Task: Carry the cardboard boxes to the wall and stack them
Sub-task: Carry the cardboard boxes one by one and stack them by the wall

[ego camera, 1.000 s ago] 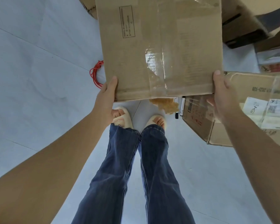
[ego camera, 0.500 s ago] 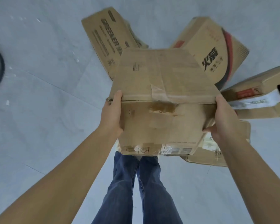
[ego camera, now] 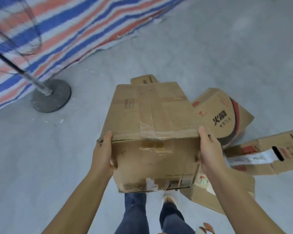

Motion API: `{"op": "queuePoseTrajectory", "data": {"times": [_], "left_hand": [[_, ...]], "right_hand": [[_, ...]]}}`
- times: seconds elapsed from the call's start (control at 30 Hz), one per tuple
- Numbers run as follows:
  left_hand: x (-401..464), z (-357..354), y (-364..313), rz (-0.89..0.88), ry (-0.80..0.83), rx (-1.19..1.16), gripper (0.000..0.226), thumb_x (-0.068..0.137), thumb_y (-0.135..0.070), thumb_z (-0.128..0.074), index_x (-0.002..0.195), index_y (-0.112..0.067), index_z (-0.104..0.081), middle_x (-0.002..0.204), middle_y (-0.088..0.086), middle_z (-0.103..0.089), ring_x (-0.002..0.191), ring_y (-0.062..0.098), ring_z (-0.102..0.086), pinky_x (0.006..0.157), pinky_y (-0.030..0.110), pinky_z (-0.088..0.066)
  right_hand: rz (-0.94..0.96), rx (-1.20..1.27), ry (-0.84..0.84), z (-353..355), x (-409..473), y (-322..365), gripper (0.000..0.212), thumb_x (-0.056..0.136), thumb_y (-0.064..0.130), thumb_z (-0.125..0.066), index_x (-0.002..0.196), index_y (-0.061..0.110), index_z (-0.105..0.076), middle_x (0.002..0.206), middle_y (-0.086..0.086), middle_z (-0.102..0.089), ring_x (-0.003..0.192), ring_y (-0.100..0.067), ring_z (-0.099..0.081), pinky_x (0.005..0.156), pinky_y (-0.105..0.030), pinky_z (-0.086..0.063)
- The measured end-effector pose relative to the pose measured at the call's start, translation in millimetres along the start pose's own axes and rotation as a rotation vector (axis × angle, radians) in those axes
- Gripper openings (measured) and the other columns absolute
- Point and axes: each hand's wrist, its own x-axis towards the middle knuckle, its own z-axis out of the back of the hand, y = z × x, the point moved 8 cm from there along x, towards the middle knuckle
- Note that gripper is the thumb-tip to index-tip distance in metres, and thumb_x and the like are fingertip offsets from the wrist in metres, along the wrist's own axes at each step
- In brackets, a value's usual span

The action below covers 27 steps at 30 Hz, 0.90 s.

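Observation:
I hold a taped brown cardboard box (ego camera: 150, 132) in the air in front of me, above my legs. My left hand (ego camera: 102, 152) grips its left side, thumb on the top edge. My right hand (ego camera: 208, 151) grips its right side the same way. Several other cardboard boxes lie on the grey floor to the right: one with a red and black print (ego camera: 223, 114), a long one with a hand slot (ego camera: 277, 149), and one partly under the held box (ego camera: 210, 193). A further box (ego camera: 144, 80) peeks out behind the held one.
A metal pole on a round dark base (ego camera: 51, 95) stands on the floor at the left. Behind it a blue, red and white striped tarp (ego camera: 66, 31) covers the far left. Bare grey concrete floor (ego camera: 227, 48) stretches ahead and to the right.
The view has swung up and away from the pile; the striped tarp and the pole base have come into sight. The box has stayed in both hands and my legs are stepping.

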Motion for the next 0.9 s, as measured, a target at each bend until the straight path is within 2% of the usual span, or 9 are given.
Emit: {"op": "queuePoseTrajectory", "data": {"times": [0.1,0.23,0.3,0.37,0.47,0.63,0.73,0.83,0.9], "left_hand": [[-32.7,17.9,18.0,-0.014,-0.049,-0.068,0.046,0.095,-0.043,-0.048,0.136,-0.023,-0.04,0.111,-0.01,-0.04,0.106,0.015,-0.033,0.097,0.057,-0.035],[-73.5,38.2,50.1,-0.012,-0.102,-0.175,0.053,0.094,-0.044,-0.049,0.141,-0.022,-0.036,0.128,-0.004,-0.038,0.126,0.021,-0.034,0.102,0.061,-0.03],[-90.8,49.9,66.0,-0.003,-0.138,-0.216,0.056,0.094,-0.045,-0.049,0.142,-0.022,-0.034,0.141,-0.002,-0.036,0.136,0.026,-0.029,0.102,0.062,-0.029],[-107.9,64.9,79.8,-0.012,-0.176,-0.259,0.055,0.095,-0.045,-0.048,0.142,-0.022,-0.034,0.134,-0.002,-0.038,0.132,0.027,-0.031,0.102,0.061,-0.03],[-128.3,94.0,99.5,-0.011,-0.245,-0.338,0.052,0.095,-0.045,-0.048,0.139,-0.022,-0.038,0.119,-0.006,-0.035,0.118,0.024,-0.035,0.1,0.061,-0.032],[-154.1,155.5,138.9,0.017,-0.354,-0.466,0.052,0.093,-0.046,-0.05,0.138,-0.022,-0.038,0.125,-0.004,-0.035,0.133,0.028,-0.031,0.098,0.065,-0.032],[-171.3,193.1,165.9,0.034,-0.405,-0.544,0.055,0.092,-0.047,-0.051,0.14,-0.022,-0.037,0.135,-0.003,-0.037,0.136,0.029,-0.029,0.099,0.068,-0.031],[-194.6,240.2,199.8,0.045,-0.471,-0.621,0.055,0.092,-0.048,-0.05,0.14,-0.022,-0.038,0.141,-0.001,-0.036,0.135,0.029,-0.03,0.096,0.067,-0.033],[-215.7,276.3,228.7,0.052,-0.516,-0.684,0.054,0.093,-0.047,-0.049,0.14,-0.023,-0.038,0.141,-0.001,-0.036,0.135,0.03,-0.03,0.096,0.068,-0.033]], "right_hand": [[0.05,-0.036,0.083,8.9,-12.7,4.8,0.05,0.088,0.061,-0.045,0.132,0.04,-0.051,0.132,0.007,-0.058,0.119,-0.023,-0.054,0.086,-0.038,-0.045],[0.097,-0.097,0.159,22.4,-32.2,8.0,0.054,0.09,0.059,-0.042,0.137,0.035,-0.046,0.14,0.006,-0.049,0.126,-0.024,-0.047,0.089,-0.041,-0.044],[0.133,-0.127,0.193,24.1,-43.5,10.1,0.057,0.088,0.062,-0.041,0.138,0.035,-0.046,0.139,0.005,-0.049,0.123,-0.027,-0.049,0.07,-0.032,-0.041],[0.168,-0.159,0.242,20.1,-55.4,10.3,0.066,0.079,0.069,-0.041,0.136,0.036,-0.047,0.139,0.004,-0.049,0.118,-0.026,-0.051,0.06,-0.027,-0.034],[0.196,-0.213,0.327,6.9,-76.7,9.6,0.072,0.07,0.073,-0.043,0.131,0.037,-0.051,0.133,0.004,-0.055,0.116,-0.025,-0.054,0.066,-0.03,-0.044],[0.251,-0.264,0.508,-26.5,-130.8,5.6,0.046,0.095,0.051,-0.044,0.137,0.033,-0.047,0.131,0.005,-0.055,0.12,-0.024,-0.053,0.085,-0.04,-0.049],[0.273,-0.319,0.583,-48.4,-170.6,-4.4,0.039,0.096,0.047,-0.045,0.13,0.032,-0.053,0.125,0.004,-0.059,0.115,-0.024,-0.056,0.064,-0.027,-0.042],[0.274,-0.363,0.676,-73.4,-218.6,-25.7,0.028,0.095,0.046,-0.046,0.116,0.032,-0.059,0.11,0.007,-0.062,0.106,-0.019,-0.057,0.072,-0.031,-0.047],[0.308,-0.412,0.756,-91.1,-258.2,-47.6,0.029,0.096,0.046,-0.046,0.117,0.031,-0.059,0.104,0.01,-0.06,0.1,-0.017,-0.054,0.064,-0.026,-0.04]]}}
